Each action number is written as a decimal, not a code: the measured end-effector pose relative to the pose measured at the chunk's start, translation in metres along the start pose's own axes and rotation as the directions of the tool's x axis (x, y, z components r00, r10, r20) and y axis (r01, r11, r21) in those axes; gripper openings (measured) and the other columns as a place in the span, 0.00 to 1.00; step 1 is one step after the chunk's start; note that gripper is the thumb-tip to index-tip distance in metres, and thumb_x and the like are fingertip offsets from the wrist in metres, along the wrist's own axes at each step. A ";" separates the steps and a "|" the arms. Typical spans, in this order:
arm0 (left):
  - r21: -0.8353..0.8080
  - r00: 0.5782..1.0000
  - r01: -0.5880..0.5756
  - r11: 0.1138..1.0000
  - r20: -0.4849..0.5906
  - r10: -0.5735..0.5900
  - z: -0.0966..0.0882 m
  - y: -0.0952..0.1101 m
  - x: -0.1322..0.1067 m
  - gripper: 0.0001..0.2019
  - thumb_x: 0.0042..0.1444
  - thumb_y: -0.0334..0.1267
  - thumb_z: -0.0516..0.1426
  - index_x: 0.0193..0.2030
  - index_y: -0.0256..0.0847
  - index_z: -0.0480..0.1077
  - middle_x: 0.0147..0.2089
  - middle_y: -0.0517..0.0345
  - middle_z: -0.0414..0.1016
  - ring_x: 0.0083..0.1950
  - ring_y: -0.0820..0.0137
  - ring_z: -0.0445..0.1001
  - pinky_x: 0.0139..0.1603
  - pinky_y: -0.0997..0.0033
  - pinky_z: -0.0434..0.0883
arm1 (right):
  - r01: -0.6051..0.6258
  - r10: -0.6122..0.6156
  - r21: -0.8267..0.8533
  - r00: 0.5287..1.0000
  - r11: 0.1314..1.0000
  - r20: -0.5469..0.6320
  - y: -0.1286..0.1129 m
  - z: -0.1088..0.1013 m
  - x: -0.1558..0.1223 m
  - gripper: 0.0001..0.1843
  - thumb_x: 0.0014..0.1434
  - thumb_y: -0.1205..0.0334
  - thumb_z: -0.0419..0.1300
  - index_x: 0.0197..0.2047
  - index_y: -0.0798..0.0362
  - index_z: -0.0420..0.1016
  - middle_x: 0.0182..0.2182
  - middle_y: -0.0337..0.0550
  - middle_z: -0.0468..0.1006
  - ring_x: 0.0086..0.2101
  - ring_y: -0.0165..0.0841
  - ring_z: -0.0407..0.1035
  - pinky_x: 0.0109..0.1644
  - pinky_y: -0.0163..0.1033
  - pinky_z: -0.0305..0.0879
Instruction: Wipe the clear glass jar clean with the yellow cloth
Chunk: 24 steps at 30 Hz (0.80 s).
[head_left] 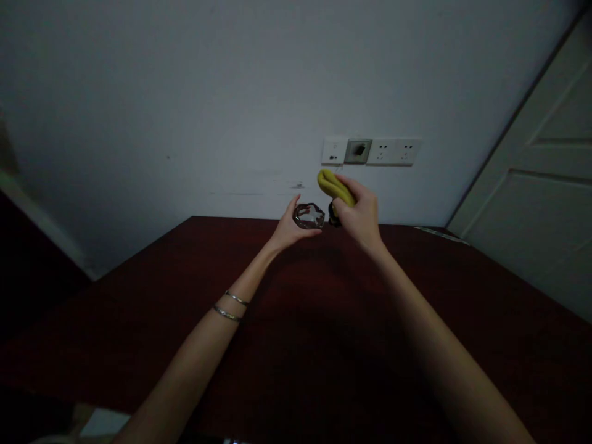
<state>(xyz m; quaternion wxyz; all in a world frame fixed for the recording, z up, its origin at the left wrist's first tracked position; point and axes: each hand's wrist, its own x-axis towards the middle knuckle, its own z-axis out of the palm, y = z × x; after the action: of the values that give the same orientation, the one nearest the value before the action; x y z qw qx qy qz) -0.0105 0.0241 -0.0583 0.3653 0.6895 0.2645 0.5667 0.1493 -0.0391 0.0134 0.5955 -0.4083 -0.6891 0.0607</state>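
Observation:
My left hand (pixel 289 228) reaches far over the dark red table (pixel 324 320) and holds a small clear glass dish (pixel 309 215) between thumb and fingers, lifted near the table's far edge. Two thin bracelets ring my left forearm. My right hand (pixel 358 213) is closed around a yellow cloth (pixel 333 186), whose rounded end sticks out up and left above the fist. A small dark object (pixel 332 216) shows just below the cloth, between the two hands; I cannot make out what it is.
A white wall stands behind the table with a row of sockets and switches (pixel 370 151) just above my hands. A white door (pixel 536 203) is at the right. A pale strip (pixel 439 233) lies at the table's far right edge.

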 end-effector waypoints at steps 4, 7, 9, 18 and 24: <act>0.062 0.995 -0.092 0.994 -0.021 0.093 0.000 -0.006 0.001 0.55 0.35 0.33 0.69 0.68 0.42 0.43 0.60 0.43 0.64 0.59 0.58 0.68 0.60 0.53 0.64 | 0.117 -0.095 -0.135 0.983 0.984 0.159 0.012 0.021 -0.019 0.28 0.52 0.72 0.51 0.58 0.62 0.67 0.55 0.54 0.73 0.53 0.41 0.68 0.61 0.46 0.61; 0.112 0.993 -0.095 0.989 -0.060 0.102 -0.001 -0.014 0.001 0.54 0.36 0.32 0.68 0.68 0.44 0.43 0.60 0.45 0.65 0.59 0.58 0.68 0.61 0.53 0.64 | 0.158 -0.103 -0.215 0.964 0.964 0.245 0.020 0.029 -0.024 0.28 0.52 0.72 0.53 0.58 0.59 0.68 0.54 0.53 0.74 0.53 0.43 0.69 0.59 0.51 0.63; 0.165 0.990 -0.085 0.983 -0.095 0.101 -0.002 -0.021 0.000 0.54 0.36 0.32 0.69 0.68 0.45 0.44 0.58 0.47 0.67 0.59 0.57 0.68 0.61 0.53 0.64 | 0.181 -0.119 -0.228 0.958 0.957 0.260 0.025 0.032 -0.027 0.28 0.52 0.72 0.53 0.57 0.57 0.69 0.52 0.52 0.75 0.52 0.45 0.70 0.57 0.52 0.65; 0.391 0.984 -0.036 0.920 -0.145 0.101 0.000 -0.033 -0.008 0.53 0.36 0.33 0.68 0.68 0.42 0.45 0.56 0.47 0.68 0.53 0.57 0.71 0.54 0.56 0.68 | 0.097 -0.009 -0.250 0.943 0.963 0.331 0.029 0.043 -0.033 0.28 0.50 0.72 0.53 0.55 0.60 0.72 0.47 0.55 0.78 0.47 0.50 0.73 0.53 0.55 0.66; 0.454 0.985 -0.061 0.889 -0.115 0.126 0.002 -0.037 -0.011 0.53 0.36 0.32 0.67 0.68 0.41 0.45 0.57 0.46 0.68 0.53 0.57 0.71 0.53 0.57 0.68 | -0.066 0.105 -0.130 0.941 0.989 0.322 0.038 0.045 -0.030 0.26 0.47 0.70 0.54 0.50 0.58 0.76 0.41 0.52 0.81 0.41 0.45 0.75 0.47 0.49 0.68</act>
<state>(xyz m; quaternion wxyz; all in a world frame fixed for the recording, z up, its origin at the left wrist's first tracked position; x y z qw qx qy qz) -0.0091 0.0376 -0.0947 0.1493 0.7253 0.3797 0.5546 0.1271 -0.0152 -0.0443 0.4445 -0.4565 -0.7624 0.1129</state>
